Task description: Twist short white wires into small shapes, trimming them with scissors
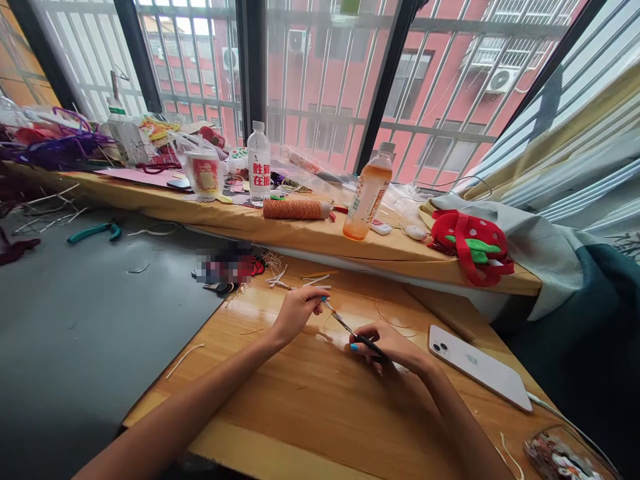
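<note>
Over the wooden table (280, 393), my right hand (387, 343) grips a pair of scissors (345, 325) by its dark handle, with the blades pointing up and left. Just beyond the blade tips, my left hand (299, 310) is closed in a pinch on a thin white strip (327, 304), of which only a short end shows. The blades come up to this end; whether they touch it I cannot tell. Behind the left hand lie short pale strips (277, 277) and thin loose threads.
A phone (477, 365) with a cable lies right of my right hand. On the ledge behind stand a spool of orange thread (295, 209), a clear bottle (259, 163), an orange-tinted bottle (369, 193) and a red strawberry pouch (470, 240). Teal pliers (95, 231) lie on the grey surface.
</note>
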### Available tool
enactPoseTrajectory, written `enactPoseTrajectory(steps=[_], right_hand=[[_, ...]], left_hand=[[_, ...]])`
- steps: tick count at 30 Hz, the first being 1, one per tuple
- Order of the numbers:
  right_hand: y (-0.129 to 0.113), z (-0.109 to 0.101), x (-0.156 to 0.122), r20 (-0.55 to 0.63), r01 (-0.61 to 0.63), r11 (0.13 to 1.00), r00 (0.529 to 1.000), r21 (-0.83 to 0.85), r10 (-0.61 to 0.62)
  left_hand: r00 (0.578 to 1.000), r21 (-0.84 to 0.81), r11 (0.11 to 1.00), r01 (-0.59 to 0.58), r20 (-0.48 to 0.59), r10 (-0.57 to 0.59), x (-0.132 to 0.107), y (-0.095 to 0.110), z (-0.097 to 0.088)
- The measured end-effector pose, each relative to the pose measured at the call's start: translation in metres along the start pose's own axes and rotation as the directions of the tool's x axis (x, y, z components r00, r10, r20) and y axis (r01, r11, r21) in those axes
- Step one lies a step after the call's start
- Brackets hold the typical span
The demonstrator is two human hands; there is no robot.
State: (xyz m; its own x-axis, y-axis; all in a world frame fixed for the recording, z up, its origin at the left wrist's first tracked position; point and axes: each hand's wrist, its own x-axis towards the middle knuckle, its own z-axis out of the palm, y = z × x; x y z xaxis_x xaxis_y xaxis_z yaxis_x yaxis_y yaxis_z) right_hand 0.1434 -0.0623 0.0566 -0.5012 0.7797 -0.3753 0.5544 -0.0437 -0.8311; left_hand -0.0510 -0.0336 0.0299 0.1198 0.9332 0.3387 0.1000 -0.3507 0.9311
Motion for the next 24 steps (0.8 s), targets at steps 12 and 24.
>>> enactPoseTrajectory(steps=[12,24], right_hand=[[0.008,0.004,0.008,0.011,0.093,0.993,0.996,-0.067,-0.092],[0.005,-0.010,-0.002,-0.044,0.039,0.999,0.998,-0.020,-0.040]], left_hand=[[0.994,0.161,0.981,-0.108,0.016,0.107,-0.002,-0.002,0.001],[0.984,0.246,0.953,-0.174,0.013,0.176,0.005,-0.010,-0.009]])
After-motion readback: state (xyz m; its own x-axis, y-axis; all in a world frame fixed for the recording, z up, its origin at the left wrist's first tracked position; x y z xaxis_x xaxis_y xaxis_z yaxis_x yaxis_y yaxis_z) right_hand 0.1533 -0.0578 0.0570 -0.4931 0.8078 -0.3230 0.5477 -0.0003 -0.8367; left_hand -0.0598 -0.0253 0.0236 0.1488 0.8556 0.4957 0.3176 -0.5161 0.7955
